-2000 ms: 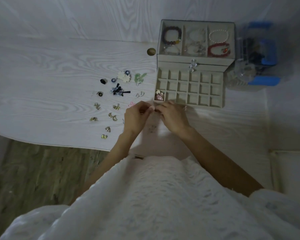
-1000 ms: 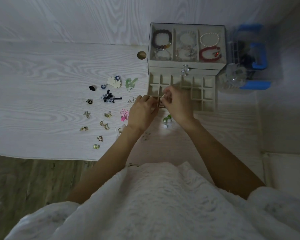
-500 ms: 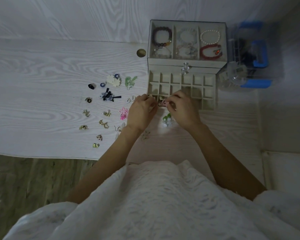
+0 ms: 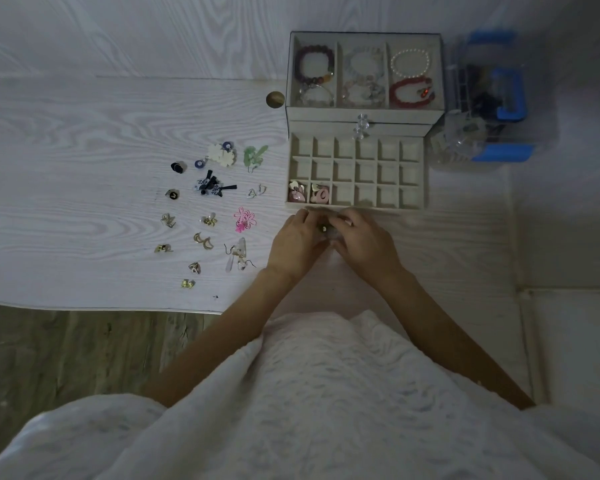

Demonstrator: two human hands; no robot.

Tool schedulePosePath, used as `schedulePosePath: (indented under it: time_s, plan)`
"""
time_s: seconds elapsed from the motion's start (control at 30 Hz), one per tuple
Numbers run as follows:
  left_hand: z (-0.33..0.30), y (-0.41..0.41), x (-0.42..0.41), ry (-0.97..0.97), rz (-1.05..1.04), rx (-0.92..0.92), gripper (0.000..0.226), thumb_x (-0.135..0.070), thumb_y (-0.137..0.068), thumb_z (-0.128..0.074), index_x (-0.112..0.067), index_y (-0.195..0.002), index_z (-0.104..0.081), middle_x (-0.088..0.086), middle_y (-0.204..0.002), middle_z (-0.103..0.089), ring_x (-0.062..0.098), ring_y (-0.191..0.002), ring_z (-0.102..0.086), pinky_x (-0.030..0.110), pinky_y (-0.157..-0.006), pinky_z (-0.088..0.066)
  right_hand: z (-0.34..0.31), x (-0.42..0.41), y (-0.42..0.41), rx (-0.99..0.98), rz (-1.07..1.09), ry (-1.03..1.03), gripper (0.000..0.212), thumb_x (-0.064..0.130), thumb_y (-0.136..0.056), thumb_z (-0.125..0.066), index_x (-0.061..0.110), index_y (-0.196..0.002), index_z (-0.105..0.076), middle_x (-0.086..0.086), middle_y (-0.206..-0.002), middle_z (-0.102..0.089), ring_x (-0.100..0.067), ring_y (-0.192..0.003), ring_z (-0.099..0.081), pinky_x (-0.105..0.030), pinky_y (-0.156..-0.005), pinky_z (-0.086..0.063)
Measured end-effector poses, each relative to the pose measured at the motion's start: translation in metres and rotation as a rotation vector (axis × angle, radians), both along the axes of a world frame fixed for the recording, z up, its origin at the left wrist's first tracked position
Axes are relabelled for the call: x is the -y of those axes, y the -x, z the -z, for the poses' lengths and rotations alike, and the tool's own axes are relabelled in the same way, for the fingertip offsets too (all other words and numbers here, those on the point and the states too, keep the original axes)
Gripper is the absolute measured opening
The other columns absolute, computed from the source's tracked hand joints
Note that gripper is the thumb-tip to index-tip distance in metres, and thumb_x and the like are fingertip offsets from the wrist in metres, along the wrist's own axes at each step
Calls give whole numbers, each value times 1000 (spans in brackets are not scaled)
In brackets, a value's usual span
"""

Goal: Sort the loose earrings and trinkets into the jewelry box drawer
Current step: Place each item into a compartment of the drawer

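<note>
The jewelry box (image 4: 364, 114) stands at the back of the table with its gridded drawer (image 4: 357, 207) pulled out. The drawer's two front-left cells hold pink earrings (image 4: 297, 195) and a pink-and-gold piece (image 4: 321, 195). Just in front of the drawer my left hand (image 4: 297, 244) and my right hand (image 4: 364, 242) meet, fingers curled round a small earring (image 4: 323, 229) between them; most of it is hidden. Loose earrings lie to the left: pink flowers (image 4: 245, 220), green leaves (image 4: 255, 155), gold moons (image 4: 203, 241), a clear drop pair (image 4: 238, 258).
The box's top tray holds bead bracelets (image 4: 314, 64). A clear case with blue clasps (image 4: 492, 95) stands right of the box. A round brass cap (image 4: 275, 98) sits left of it. The table's front edge (image 4: 101, 306) runs just below the loose earrings.
A pink-and-gold piece now lies in the drawer's second front cell. Both hands have drawn back from the drawer to the table in front of it, closing over the small greenish earring there.
</note>
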State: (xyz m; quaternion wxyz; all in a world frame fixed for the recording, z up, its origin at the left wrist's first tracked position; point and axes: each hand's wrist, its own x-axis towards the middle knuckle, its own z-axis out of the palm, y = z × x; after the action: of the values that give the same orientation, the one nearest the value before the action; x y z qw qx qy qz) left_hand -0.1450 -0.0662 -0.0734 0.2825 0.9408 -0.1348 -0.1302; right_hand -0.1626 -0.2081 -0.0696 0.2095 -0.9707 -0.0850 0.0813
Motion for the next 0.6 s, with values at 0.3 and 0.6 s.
schedulePosePath:
  time_s: [0.3, 0.6]
  plan:
    - [3, -2, -6, -48, -34, -8, 22, -11, -77, -65, -7, -99, -63, 14, -99, -60, 31, -87, -58, 30, -67, -39, 8, 2, 5, 121, -2, 23, 19, 8, -80, -59, 5, -98, -62, -9, -110, -59, -27, -97, -57, -33, -55, -50]
    - [3, 4, 7, -44, 37, -7, 26, -11, -75, -66, -9, -100, -63, 15, -103, -56, 32, -91, -56, 38, -76, -49, 19, 8, 18, 243, -52, -1, 14, -2, -76, -54, 7, -86, -55, -11, -89, -60, -28, -80, -55, -33, -58, -50]
